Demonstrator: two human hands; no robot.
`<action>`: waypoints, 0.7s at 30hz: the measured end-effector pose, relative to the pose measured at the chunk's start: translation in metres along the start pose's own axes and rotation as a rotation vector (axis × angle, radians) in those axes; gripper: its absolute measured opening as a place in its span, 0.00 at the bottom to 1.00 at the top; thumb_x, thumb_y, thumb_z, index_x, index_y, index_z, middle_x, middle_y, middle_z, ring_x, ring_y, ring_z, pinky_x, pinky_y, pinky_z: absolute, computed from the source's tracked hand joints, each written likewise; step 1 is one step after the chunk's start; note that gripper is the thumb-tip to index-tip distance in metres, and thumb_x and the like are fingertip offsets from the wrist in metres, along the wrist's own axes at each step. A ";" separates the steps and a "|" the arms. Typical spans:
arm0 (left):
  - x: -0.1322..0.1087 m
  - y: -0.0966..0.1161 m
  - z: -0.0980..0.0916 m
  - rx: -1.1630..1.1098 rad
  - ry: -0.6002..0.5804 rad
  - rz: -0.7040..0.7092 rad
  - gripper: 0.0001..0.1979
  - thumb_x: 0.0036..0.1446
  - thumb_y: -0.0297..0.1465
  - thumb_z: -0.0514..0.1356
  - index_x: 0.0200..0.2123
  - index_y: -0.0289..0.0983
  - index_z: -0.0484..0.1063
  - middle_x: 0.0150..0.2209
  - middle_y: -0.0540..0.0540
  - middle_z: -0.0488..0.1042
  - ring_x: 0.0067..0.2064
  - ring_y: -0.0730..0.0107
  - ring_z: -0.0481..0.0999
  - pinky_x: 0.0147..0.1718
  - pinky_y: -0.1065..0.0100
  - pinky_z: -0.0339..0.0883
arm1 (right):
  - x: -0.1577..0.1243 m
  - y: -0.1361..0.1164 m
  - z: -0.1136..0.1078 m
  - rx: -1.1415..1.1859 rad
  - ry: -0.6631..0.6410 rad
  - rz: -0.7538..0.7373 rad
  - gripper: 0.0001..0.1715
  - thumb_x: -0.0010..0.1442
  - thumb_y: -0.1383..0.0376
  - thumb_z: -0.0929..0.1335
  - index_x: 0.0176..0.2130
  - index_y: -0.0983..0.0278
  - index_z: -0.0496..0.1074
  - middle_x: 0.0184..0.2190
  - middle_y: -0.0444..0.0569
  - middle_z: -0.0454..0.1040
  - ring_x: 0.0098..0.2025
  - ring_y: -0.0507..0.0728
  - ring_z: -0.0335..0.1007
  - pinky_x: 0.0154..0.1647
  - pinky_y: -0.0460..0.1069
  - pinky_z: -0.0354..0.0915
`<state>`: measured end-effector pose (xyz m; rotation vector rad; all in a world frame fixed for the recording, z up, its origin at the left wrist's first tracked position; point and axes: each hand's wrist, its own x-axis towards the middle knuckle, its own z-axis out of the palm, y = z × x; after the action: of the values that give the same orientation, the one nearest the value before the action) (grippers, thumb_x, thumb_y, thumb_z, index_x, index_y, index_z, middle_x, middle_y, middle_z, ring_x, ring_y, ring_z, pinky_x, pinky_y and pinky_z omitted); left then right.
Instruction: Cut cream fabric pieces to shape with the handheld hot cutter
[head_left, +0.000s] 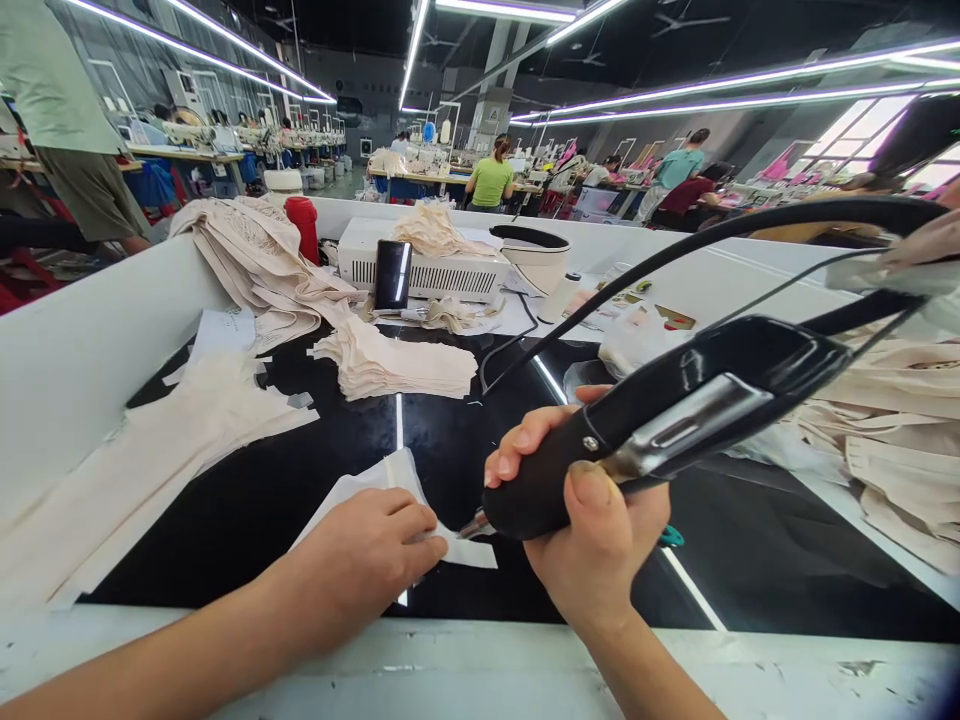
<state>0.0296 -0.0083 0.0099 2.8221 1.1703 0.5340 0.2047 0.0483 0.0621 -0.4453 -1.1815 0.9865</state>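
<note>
My right hand (600,540) is closed round a black corded hand tool (675,400) with a metal lever along its side. My thumb lies at the lever. The tool's pointed metal tip (474,525) reaches down to the edge of a curved white fabric piece (478,553); whether it touches cannot be made out. My left hand (367,560) is closed, its fingertips pressing that piece against the black work surface (255,530), just left of the tip. Part of the fabric is hidden under this hand.
Cream fabric stacks (405,362) lie ahead, with long strips (150,450) at left and more pieces (900,470) at right. A phone (392,275) leans on a white vented box (457,275). A thick black cable (637,270) arches overhead. Several people work at machines beyond.
</note>
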 end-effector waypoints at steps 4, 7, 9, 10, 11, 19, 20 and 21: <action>0.002 0.002 -0.001 -0.009 -0.024 0.004 0.10 0.72 0.21 0.54 0.47 0.37 0.74 0.43 0.43 0.79 0.45 0.61 0.79 0.46 0.62 0.75 | -0.001 0.001 0.000 -0.010 -0.003 0.007 0.22 0.59 0.54 0.78 0.49 0.55 0.71 0.30 0.40 0.75 0.23 0.54 0.72 0.20 0.50 0.71; 0.002 0.003 -0.001 -0.010 -0.027 0.003 0.10 0.72 0.21 0.53 0.47 0.37 0.74 0.43 0.43 0.78 0.46 0.61 0.78 0.46 0.62 0.75 | 0.000 0.001 -0.001 0.005 0.002 0.004 0.23 0.59 0.54 0.78 0.49 0.55 0.71 0.30 0.41 0.75 0.23 0.54 0.73 0.20 0.50 0.72; 0.001 0.002 -0.001 -0.010 -0.026 0.002 0.11 0.72 0.21 0.53 0.47 0.37 0.74 0.43 0.43 0.78 0.46 0.61 0.78 0.47 0.62 0.75 | 0.000 0.002 -0.001 0.011 0.008 0.001 0.23 0.58 0.54 0.78 0.49 0.55 0.72 0.30 0.41 0.75 0.23 0.54 0.73 0.20 0.50 0.71; 0.001 0.002 -0.001 -0.010 -0.026 0.002 0.11 0.72 0.21 0.53 0.47 0.37 0.74 0.43 0.43 0.78 0.46 0.61 0.78 0.47 0.62 0.75 | 0.000 0.002 -0.001 0.012 0.010 0.001 0.23 0.58 0.54 0.78 0.49 0.55 0.72 0.30 0.41 0.75 0.23 0.54 0.73 0.20 0.50 0.71; 0.001 0.002 -0.001 -0.010 -0.026 0.003 0.11 0.72 0.21 0.53 0.47 0.37 0.74 0.43 0.43 0.78 0.46 0.61 0.78 0.47 0.62 0.75 | 0.000 0.002 0.000 0.010 0.012 0.000 0.23 0.58 0.54 0.79 0.49 0.55 0.72 0.29 0.41 0.75 0.23 0.54 0.73 0.20 0.50 0.72; 0.001 0.002 0.000 0.000 -0.020 0.004 0.10 0.72 0.21 0.53 0.46 0.37 0.74 0.43 0.43 0.78 0.45 0.61 0.78 0.45 0.62 0.75 | -0.001 0.002 0.000 -0.011 0.015 0.010 0.23 0.59 0.55 0.78 0.50 0.55 0.70 0.30 0.39 0.76 0.24 0.53 0.72 0.21 0.49 0.71; 0.001 0.002 0.000 -0.002 -0.017 0.002 0.10 0.72 0.22 0.53 0.46 0.37 0.74 0.43 0.43 0.78 0.45 0.61 0.78 0.45 0.62 0.75 | -0.001 0.001 0.000 -0.013 0.015 0.014 0.22 0.60 0.55 0.78 0.49 0.55 0.71 0.30 0.40 0.76 0.24 0.53 0.72 0.21 0.49 0.70; 0.001 0.002 0.000 -0.004 -0.014 -0.001 0.10 0.72 0.22 0.53 0.47 0.37 0.74 0.43 0.43 0.78 0.45 0.61 0.78 0.45 0.62 0.75 | -0.001 0.000 0.001 -0.012 0.016 0.017 0.22 0.60 0.55 0.78 0.49 0.55 0.71 0.30 0.40 0.76 0.24 0.53 0.72 0.21 0.49 0.70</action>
<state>0.0314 -0.0094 0.0104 2.8172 1.1673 0.5156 0.2040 0.0477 0.0616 -0.4726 -1.1711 0.9898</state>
